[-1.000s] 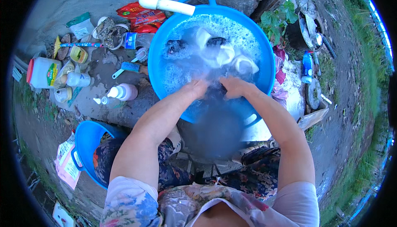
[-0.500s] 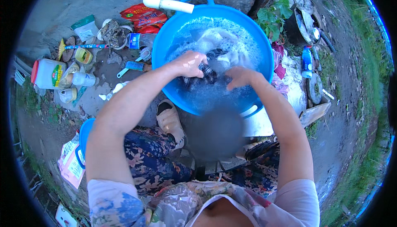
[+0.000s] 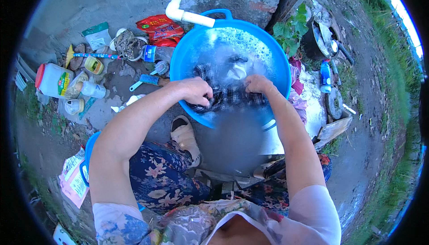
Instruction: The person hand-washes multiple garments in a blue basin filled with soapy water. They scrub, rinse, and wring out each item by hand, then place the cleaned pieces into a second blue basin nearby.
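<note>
A large blue basin (image 3: pixel 187 53) full of soapy water stands in front of me on the ground. A dark checked cloth (image 3: pixel 230 96) lies bunched at its near side, half out of the water. My left hand (image 3: pixel 196 91) is clenched on the cloth's left part. My right hand (image 3: pixel 257 84) grips its right part, close beside the left. A white piece of cloth (image 3: pixel 237 71) floats just beyond my hands. A white pipe (image 3: pixel 183 10) ends over the basin's far rim.
Left of the basin lie a brush (image 3: pixel 145 79), a big white jug with a red cap (image 3: pixel 53 79), small bottles, packets and a red bag (image 3: pixel 158 28). A second blue tub (image 3: pixel 89 149) sits by my left knee. A blue bottle (image 3: pixel 325 75) and scrap lie at the right.
My hands have drawn the checked cloth toward the near rim and lifted it out of the water. Before, they were deeper in the suds.
</note>
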Demonstrator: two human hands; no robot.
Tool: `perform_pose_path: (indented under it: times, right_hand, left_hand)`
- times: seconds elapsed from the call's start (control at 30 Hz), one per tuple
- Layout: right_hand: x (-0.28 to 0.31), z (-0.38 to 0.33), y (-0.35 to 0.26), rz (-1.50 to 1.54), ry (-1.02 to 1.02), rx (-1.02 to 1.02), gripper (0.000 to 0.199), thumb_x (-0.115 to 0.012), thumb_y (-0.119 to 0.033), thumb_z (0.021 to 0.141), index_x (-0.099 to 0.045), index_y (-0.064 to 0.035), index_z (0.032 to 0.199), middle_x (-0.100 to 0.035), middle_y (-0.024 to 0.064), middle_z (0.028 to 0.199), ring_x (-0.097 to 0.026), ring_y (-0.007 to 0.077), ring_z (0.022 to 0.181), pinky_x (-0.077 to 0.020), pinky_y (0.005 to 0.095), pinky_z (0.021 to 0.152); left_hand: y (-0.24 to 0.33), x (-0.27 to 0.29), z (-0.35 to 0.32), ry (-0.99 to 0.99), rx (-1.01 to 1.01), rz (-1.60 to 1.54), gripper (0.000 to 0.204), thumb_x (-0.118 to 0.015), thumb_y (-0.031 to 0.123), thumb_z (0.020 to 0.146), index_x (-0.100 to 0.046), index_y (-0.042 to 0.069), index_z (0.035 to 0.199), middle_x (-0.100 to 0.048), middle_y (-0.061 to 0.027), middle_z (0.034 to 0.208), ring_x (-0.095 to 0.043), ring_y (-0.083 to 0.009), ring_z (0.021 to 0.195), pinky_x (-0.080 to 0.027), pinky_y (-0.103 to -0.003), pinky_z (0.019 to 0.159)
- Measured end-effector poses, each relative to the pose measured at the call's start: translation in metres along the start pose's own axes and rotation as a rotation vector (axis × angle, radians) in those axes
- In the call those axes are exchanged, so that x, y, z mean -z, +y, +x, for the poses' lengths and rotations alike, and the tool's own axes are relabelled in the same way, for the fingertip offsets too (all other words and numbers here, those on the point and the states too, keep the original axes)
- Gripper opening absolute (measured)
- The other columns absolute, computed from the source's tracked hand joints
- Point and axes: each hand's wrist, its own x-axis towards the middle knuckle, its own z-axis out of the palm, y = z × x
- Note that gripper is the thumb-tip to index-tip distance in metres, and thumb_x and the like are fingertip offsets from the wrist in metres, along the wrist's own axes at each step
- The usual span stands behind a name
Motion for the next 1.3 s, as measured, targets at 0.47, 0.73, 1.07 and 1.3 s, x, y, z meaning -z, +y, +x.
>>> perform_pose_path:
  times: [0.47, 0.73, 1.07, 1.3]
  right_hand:
    - [0.195, -0.13, -0.062, 1.002, 0.65, 0.343, 0.017, -0.06, -0.028, 0.082, -0.057, -0.0117, 0.079, -0.056, 0.0003, 0.077, -0.057, 0.0134, 0.073, -0.0467, 0.0318, 0.067]
    - [0.226, -0.148, -0.054, 1.096, 0.859, 0.492, 0.02, -0.067, -0.027, 0.079, -0.058, -0.0087, 0.081, -0.061, 0.0032, 0.076, -0.057, 0.0155, 0.066, -0.0464, 0.0325, 0.063]
    - [0.024, -0.001, 0.032, 0.019, 0.682, 0.335, 0.05, -0.068, -0.034, 0.071, -0.057, -0.0109, 0.114, -0.058, 0.0203, 0.11, -0.053, 0.0356, 0.108, -0.0442, 0.0441, 0.09]
    - [-0.008, 0.008, -0.003, -0.296, -0.045, -0.056, 0.046, -0.053, -0.022, 0.078, -0.052, -0.0162, 0.124, -0.052, 0.0161, 0.125, -0.045, 0.0314, 0.121, -0.0382, 0.0492, 0.095]
  left_hand:
    - [-0.022, 0.02, 0.042, 0.655, 0.126, -0.165, 0.071, -0.073, 0.028, 0.07, -0.043, 0.0, 0.128, -0.055, -0.0237, 0.115, -0.056, -0.0318, 0.106, -0.044, -0.037, 0.091]
    - [0.005, 0.046, 0.102, 0.792, 0.291, -0.889, 0.049, -0.066, 0.03, 0.074, -0.055, 0.003, 0.114, -0.06, -0.0201, 0.109, -0.057, -0.0328, 0.102, -0.044, -0.039, 0.085]
    - [-0.02, -0.011, 0.082, 0.63, 0.277, 0.128, 0.055, -0.056, 0.012, 0.079, -0.041, 0.022, 0.131, -0.04, -0.0168, 0.132, -0.048, -0.0362, 0.11, -0.043, -0.046, 0.089]
    - [-0.028, -0.028, 0.076, 0.154, 0.407, 0.364, 0.047, -0.054, 0.011, 0.079, -0.049, 0.02, 0.125, -0.052, -0.0117, 0.121, -0.05, -0.0291, 0.109, -0.045, -0.044, 0.084]
